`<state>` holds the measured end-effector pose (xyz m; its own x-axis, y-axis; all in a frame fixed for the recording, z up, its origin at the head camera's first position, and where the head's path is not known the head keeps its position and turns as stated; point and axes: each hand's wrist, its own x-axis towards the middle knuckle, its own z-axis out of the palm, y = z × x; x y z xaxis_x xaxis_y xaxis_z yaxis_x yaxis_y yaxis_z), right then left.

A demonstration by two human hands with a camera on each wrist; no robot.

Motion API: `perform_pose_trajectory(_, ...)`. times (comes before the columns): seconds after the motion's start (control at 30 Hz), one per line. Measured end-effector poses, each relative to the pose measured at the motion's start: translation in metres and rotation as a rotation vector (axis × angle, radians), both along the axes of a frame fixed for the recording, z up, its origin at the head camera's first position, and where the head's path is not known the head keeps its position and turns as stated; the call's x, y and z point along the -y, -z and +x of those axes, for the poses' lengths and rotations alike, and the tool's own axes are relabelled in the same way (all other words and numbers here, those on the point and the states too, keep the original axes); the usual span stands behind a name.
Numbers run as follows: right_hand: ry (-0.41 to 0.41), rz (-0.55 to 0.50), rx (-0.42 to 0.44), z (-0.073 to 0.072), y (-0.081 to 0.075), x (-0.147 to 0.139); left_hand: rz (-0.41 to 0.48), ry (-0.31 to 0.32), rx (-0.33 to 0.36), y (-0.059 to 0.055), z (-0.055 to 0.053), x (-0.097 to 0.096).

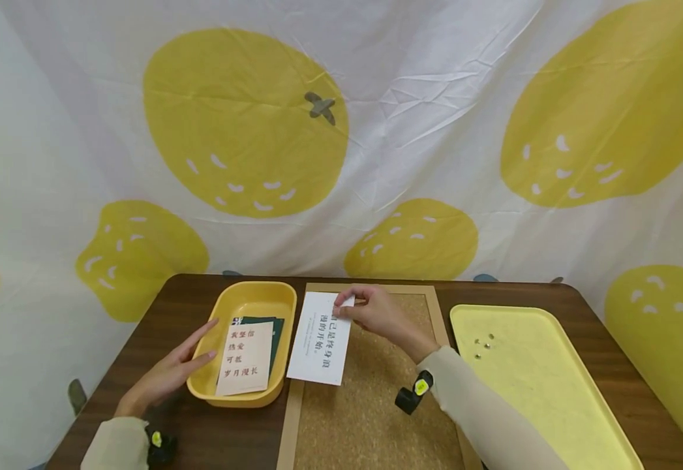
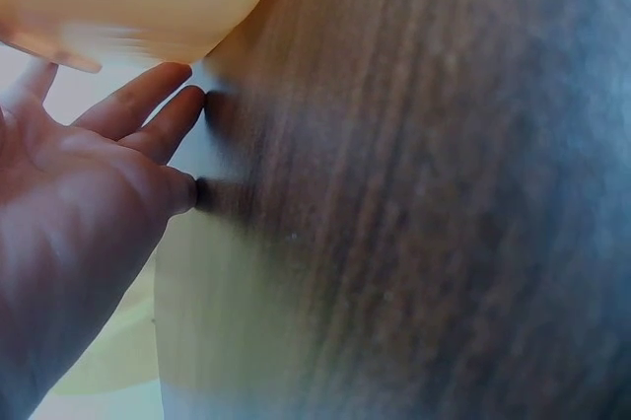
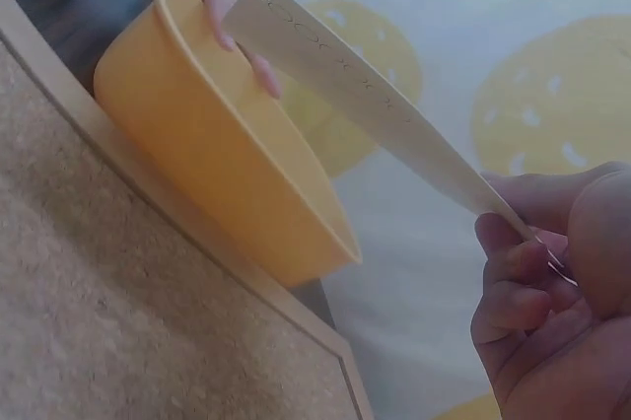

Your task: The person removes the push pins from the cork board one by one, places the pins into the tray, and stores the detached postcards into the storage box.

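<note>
My right hand (image 1: 379, 313) pinches the upper right edge of a white card (image 1: 312, 346) with dark printed characters, above the left part of a cork board (image 1: 376, 391). In the right wrist view the card (image 3: 365, 109) appears nearly edge-on, gripped between thumb and fingers. My left hand (image 1: 171, 372) rests at the left side of a yellow plastic basin (image 1: 200, 385), two digits reaching over its rim. Other fingers (image 2: 148, 105) lie extended outside, beside the basin wall. Inside the basin, a cream card (image 1: 247, 359) with reddish-brown characters overlaps dark green cards (image 1: 278, 329).
Right of the cork board lies a pale yellow tray (image 1: 541, 378) with several small metallic pieces (image 1: 484, 344) near its upper left corner. All stand on a dark wooden table (image 1: 159, 339). A fruit-printed cloth (image 1: 376, 156) hangs behind the table.
</note>
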<state>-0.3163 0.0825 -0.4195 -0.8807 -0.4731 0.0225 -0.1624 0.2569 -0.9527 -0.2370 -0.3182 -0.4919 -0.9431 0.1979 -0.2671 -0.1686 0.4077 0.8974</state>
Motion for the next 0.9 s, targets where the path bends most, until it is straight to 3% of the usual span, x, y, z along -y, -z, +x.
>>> perform_pose_trajectory(0.37, 0.024, -0.067, 0.057, -0.005, 0.006, 0.024, 0.024, 0.009, 0.0, 0.002, -0.001, 0.001)
perform_pose_trajectory(0.67, -0.002, -0.098, 0.046, -0.005, 0.011, 0.042, -0.003, 0.007, -0.005, 0.003, -0.002, 0.002)
perform_pose_trajectory(0.9, 0.02, -0.074, 0.072, -0.005, 0.014, 0.055, 0.016, 0.013, -0.006, 0.004, -0.001, 0.003)
